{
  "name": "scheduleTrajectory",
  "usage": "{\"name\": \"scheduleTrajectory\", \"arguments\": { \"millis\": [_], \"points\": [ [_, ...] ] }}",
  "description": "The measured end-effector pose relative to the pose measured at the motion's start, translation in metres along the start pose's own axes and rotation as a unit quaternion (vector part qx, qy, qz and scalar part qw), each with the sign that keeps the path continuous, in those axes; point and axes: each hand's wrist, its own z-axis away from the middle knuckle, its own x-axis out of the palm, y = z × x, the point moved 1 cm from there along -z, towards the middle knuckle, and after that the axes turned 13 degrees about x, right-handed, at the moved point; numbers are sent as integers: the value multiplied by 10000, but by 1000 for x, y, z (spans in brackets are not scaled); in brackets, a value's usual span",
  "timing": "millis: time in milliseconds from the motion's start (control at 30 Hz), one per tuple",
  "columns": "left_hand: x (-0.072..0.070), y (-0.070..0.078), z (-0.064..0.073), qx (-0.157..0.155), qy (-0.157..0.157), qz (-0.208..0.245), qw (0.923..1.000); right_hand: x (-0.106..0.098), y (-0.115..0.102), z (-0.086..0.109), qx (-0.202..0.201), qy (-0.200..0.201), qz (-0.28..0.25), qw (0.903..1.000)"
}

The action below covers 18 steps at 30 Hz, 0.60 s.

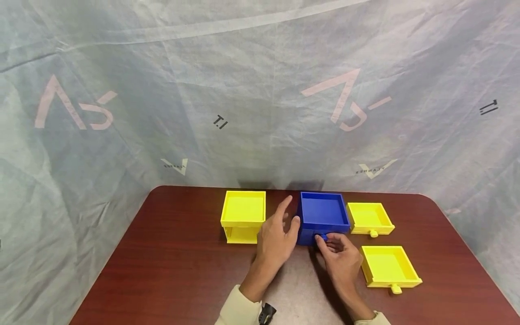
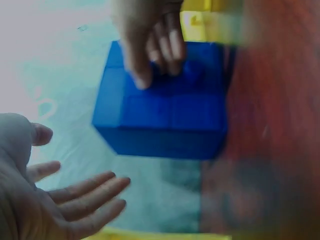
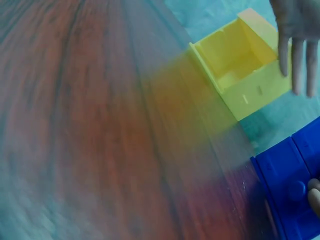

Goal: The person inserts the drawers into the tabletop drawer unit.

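A blue box with a shallow tray-like top stands toward the back of the table. At its front, my right hand pinches a small blue knob between thumb and fingers. Another round blue knob shows just beside those fingertips in the right wrist view. My left hand is held off the box's left side, fingers spread, holding nothing. Left of that hand is a yellow box with a tray top and an open front below. The left wrist view is blurred, with the left hand apart from the blue box.
Two yellow drawers with knobs, one farther back and one nearer, lie right of the blue box. The brown table ends at a hanging grey sheet with printed letters.
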Motion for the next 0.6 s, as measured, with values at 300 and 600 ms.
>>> {"name": "scheduleTrajectory", "arguments": {
  "millis": [300,600],
  "points": [
    [-33,-8,1,736,810,806,9907,-4,-3,3,293,92,-56,9995],
    [-42,-20,7,710,1084,848,9879,-12,-10,9,693,37,-404,9968]
  ]
}}
